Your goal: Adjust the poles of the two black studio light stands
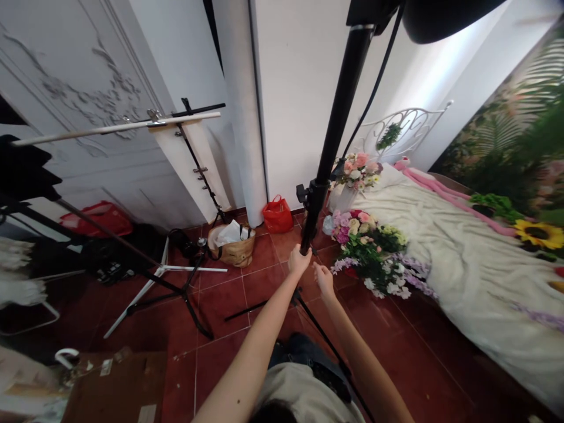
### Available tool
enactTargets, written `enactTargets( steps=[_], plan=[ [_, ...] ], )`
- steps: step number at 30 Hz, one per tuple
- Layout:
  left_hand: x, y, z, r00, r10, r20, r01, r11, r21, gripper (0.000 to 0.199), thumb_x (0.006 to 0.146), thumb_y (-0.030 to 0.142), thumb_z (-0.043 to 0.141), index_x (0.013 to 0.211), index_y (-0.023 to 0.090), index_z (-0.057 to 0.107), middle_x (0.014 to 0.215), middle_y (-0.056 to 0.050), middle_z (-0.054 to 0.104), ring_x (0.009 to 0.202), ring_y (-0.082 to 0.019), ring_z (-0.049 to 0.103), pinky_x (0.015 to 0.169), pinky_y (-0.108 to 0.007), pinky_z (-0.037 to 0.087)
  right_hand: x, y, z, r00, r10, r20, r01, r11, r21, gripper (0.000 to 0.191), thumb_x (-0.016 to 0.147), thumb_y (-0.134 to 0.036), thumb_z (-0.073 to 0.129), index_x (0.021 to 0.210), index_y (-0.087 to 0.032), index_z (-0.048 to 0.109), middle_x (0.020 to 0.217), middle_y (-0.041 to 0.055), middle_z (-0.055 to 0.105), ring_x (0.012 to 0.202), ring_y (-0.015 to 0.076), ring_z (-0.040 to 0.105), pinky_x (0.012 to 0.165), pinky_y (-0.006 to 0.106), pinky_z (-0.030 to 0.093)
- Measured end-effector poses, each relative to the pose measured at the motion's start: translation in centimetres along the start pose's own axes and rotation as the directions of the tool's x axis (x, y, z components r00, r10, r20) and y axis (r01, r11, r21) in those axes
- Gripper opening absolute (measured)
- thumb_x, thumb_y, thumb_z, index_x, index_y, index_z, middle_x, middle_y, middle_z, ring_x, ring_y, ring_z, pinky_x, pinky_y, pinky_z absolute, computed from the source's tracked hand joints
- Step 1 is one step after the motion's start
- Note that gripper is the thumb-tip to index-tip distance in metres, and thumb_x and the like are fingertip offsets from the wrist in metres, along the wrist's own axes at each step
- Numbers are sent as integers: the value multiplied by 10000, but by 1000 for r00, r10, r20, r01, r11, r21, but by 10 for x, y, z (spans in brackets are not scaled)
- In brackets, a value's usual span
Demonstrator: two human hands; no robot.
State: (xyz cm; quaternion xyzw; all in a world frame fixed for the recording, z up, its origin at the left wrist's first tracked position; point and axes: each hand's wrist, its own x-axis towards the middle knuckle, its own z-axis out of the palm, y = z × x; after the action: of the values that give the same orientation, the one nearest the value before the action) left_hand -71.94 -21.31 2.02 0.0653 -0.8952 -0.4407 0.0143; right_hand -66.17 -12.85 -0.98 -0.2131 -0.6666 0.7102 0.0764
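Largest of all, we have the white wall (293,100) filling the upper middle of the frame, and below it the red tiled floor (267,255) runs down through the centre. On the right side stands the bed (396,214), under a rumpled pale cover, its white metal headboard (434,120) against the wall at upper right.

Our black stand (340,106) leans through the middle, from the top edge, right of centre, down to thin legs spread on the tiles. A black hood (445,20) is at its top, cut off by the frame.

At lower left we see a brown box (118,388); left of centre, a woven basket (238,254) with white stuff in it, and just beside that, towards the middle, a red bag (277,217). Bunched flowers (374,241) lie right of centre, between the stand and the bed.

Our left hand (299,261) is clamped around the stand's pole, at the centre of the frame. Our right hand (324,277) is just right of it, fingers curled in; they are small and soft here, so we cannot tell whether they pinch anything. Smallest, a black knob (301,192) juts from the pole's left side, above both hands.
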Motion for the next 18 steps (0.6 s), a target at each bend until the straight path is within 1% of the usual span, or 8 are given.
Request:
enactTargets(
  steps=[2,4,6,8,10,12,15,18],
  plan=[
    [1,-2,0,1000,16,5,-16,1000,-2,377,774,542,465,930,215,568,862,-76,659,793,-202,612,629,-252,406,-24,22,-10,998,26,52,-27,1000,13,423,608,-589,606,551,-196,462,432,-51,431,385,80,374,421,227,314],
    [3,-3,0,1000,23,9,-23,1000,-12,380,777,543,458,932,214,569,868,-79,661,798,-201,613,629,-250,408,-48,45,-22,992,90,88,-92,996,19,445,567,-603,629,528,-195,454,437,-42,448,376,79,379,410,228,303],
    [3,-2,0,999,28,19,-27,999,-20,381,780,535,461,938,205,569,881,-88,661,820,-200,615,634,-245,409,-70,65,-34,980,172,98,-177,984,38,473,525,-621,646,508,-199,434,432,-37,454,370,81,383,399,230,293],
    [3,-1,-1,999,27,30,-26,999,-21,381,782,525,465,943,196,567,886,-94,662,834,-199,616,638,-240,411,-88,78,-45,969,229,92,-236,969,77,486,504,-627,658,507,-200,424,433,-34,461,368,81,388,393,229,289],
    [1,1,-2,999,29,41,-28,999,-21,376,781,519,468,948,196,566,880,-91,663,824,-196,621,637,-238,414,-100,84,-55,965,250,79,-258,959,115,488,502,-622,665,509,-200,420,439,-32,469,365,78,389,391,228,285],
    [-1,4,-1,999,34,34,-33,999,-20,364,781,512,467,942,201,568,865,-82,666,796,-190,625,628,-237,418,-108,85,-63,968,244,62,-251,958,138,483,507,-620,664,512,-198,427,443,-32,474,366,75,392,394,226,287],
    [-6,9,2,999,39,-17,-40,999,-30,339,787,485,463,928,197,574,841,-74,668,764,-181,629,630,-233,429,-118,82,-77,970,237,44,-241,957,159,486,496,-634,655,514,-196,443,447,-32,484,371,76,405,401,222,297],
    [-9,19,6,995,63,-79,-70,994,-83,298,781,434,480,910,183,579,839,-65,669,770,-178,629,661,-236,448,-133,82,-102,964,261,42,-264,946,188,501,471,-652,646,519,-198,440,450,-32,502,381,82,425,404,218,306]
  ],
)
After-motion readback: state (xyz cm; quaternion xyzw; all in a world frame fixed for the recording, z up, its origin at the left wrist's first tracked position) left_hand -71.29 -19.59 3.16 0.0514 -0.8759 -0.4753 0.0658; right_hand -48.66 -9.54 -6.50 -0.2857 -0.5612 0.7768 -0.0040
